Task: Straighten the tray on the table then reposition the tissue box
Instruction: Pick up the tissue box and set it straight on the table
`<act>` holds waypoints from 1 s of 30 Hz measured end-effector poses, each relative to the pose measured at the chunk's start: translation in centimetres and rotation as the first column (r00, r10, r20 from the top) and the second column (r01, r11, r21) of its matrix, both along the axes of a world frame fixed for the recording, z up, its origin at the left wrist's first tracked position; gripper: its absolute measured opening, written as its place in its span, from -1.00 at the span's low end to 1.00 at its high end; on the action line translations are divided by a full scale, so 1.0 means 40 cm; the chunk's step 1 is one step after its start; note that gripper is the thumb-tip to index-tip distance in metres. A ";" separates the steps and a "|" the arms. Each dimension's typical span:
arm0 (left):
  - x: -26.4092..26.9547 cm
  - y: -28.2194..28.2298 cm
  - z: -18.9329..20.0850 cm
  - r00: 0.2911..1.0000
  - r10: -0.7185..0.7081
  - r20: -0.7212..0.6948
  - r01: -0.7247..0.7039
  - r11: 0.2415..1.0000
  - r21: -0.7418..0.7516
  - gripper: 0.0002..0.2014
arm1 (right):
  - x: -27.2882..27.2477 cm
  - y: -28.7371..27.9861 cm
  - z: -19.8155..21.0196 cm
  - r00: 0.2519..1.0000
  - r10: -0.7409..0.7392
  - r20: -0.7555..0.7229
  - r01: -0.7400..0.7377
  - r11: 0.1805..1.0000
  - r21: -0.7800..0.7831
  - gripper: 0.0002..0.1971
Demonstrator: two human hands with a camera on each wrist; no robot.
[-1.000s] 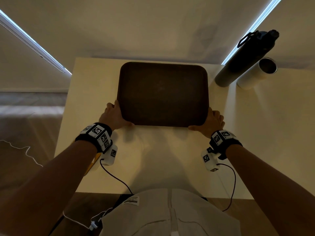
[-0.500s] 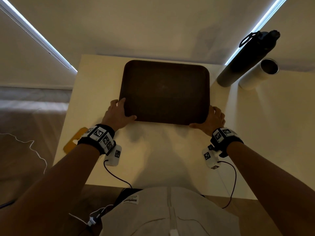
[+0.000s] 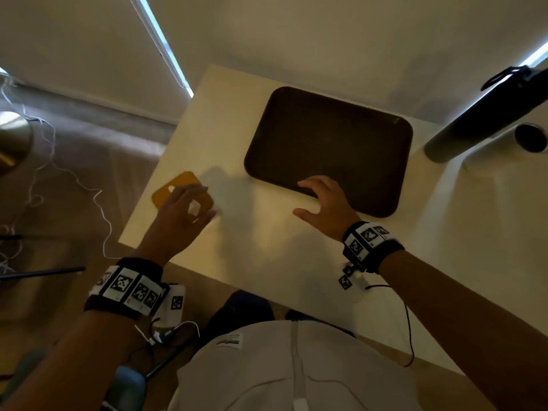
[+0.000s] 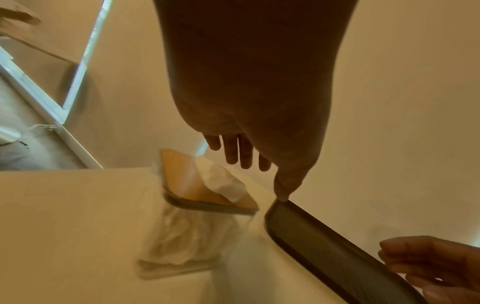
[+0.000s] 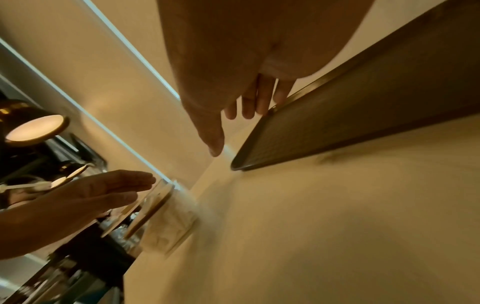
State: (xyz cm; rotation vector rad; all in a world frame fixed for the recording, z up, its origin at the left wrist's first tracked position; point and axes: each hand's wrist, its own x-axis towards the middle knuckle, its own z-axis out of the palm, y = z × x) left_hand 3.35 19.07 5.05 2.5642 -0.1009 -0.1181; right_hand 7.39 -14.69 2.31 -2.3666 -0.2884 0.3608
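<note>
The dark tray (image 3: 327,149) lies flat toward the bench's (image 3: 267,247) far edge, the right hand (image 3: 324,204) resting released on its near rim, while the left hand (image 3: 181,216) hovers released over the tissue box (image 3: 178,185) at the left edge.

The table (image 3: 267,262) is viewed steeply from above by the head camera. From each of the 2 wrist cameras it is seen low and close, along the fingers. The tray (image 3: 326,143) and the tissue box (image 3: 166,189) are shared by all 3 views.
</note>
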 end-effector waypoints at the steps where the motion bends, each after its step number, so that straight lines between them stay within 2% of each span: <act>1: -0.013 0.027 0.002 1.000 0.027 -0.006 -0.027 1.000 0.008 -0.44 | -0.004 0.038 0.006 0.998 0.039 -0.047 -0.038 0.999 0.025 -0.38; 3: -0.026 0.087 -0.002 0.999 0.039 -0.016 -0.038 0.999 0.020 -0.39 | -0.009 0.116 0.011 0.985 0.134 -0.113 -0.129 0.990 0.050 -0.36; 6: -0.017 0.186 -0.007 0.996 -0.028 -0.089 0.028 1.000 -0.002 -0.20 | -0.012 0.237 0.008 0.960 0.237 -0.148 -0.236 0.971 0.028 -0.29; 8: 0.008 0.250 -0.008 0.977 -0.061 -0.203 0.065 0.998 0.011 -0.03 | -0.009 0.317 0.002 0.952 0.249 -0.178 -0.251 0.968 0.009 -0.20; 11: 0.056 0.328 -0.024 0.928 -0.141 -0.346 0.166 0.985 0.044 0.14 | 0.000 0.422 -0.009 0.952 0.176 -0.250 -0.179 0.984 0.009 0.00; 14: 0.105 0.369 -0.053 0.903 -0.233 -0.361 0.262 0.964 0.033 0.12 | 0.004 0.496 -0.031 0.951 0.084 -0.297 -0.080 0.996 0.026 0.15; 17: 0.150 0.381 -0.079 0.885 -0.304 -0.351 0.320 0.947 -0.013 0.04 | 0.001 0.540 -0.045 0.947 0.015 -0.321 -0.014 1.000 0.004 0.18; 23: 0.192 0.393 -0.101 0.854 -0.380 -0.355 0.371 0.924 -0.097 -0.01 | -0.016 0.572 -0.044 0.948 -0.080 -0.308 0.067 0.996 -0.051 0.06; 26: 0.204 0.399 -0.109 0.844 -0.408 -0.349 0.383 0.913 -0.141 -0.01 | -0.008 0.577 -0.041 0.940 -0.113 -0.321 0.115 0.993 -0.012 -0.02; 30: 0.225 0.393 -0.109 0.848 -0.404 -0.344 0.366 0.914 -0.172 -0.01 | 0.023 0.568 -0.035 0.937 -0.081 -0.341 0.099 0.994 0.036 -0.07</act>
